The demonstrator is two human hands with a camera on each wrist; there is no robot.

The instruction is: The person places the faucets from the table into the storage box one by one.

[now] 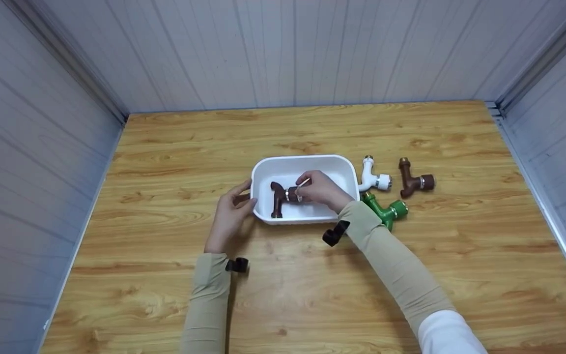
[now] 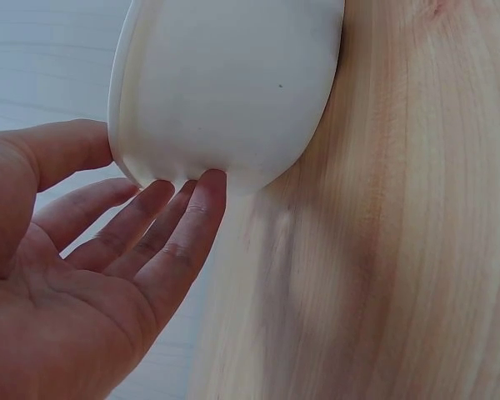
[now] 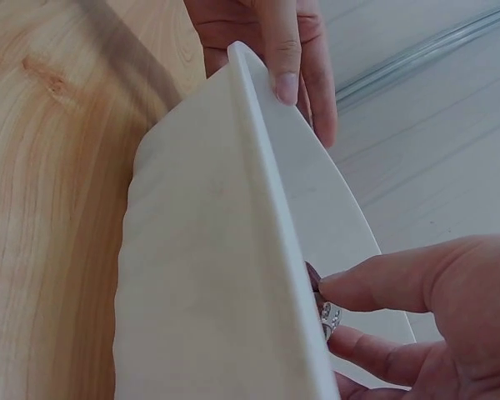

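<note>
In the head view a white plastic basin (image 1: 307, 221) stands on the table with a brown tap (image 1: 278, 199) lying inside it. My right hand (image 1: 323, 189) reaches into the basin and pinches the knob end of that tap. The right wrist view shows thumb and forefinger at its silver ring (image 3: 328, 318); the basin wall hides most of the tap there. At the basin's left end, my left hand (image 1: 231, 214) touches the outer wall and rim. Its extended fingers (image 2: 187, 233) press the wall in the left wrist view, thumb apart from them.
Just right of the basin lie a white tap (image 1: 369, 179) and a green tap (image 1: 386, 214), partly behind the right sleeve. A second brown tap (image 1: 410, 183) lies farther right. Pale panel walls (image 1: 283, 54) border the wooden table (image 1: 175, 147) at the back and sides.
</note>
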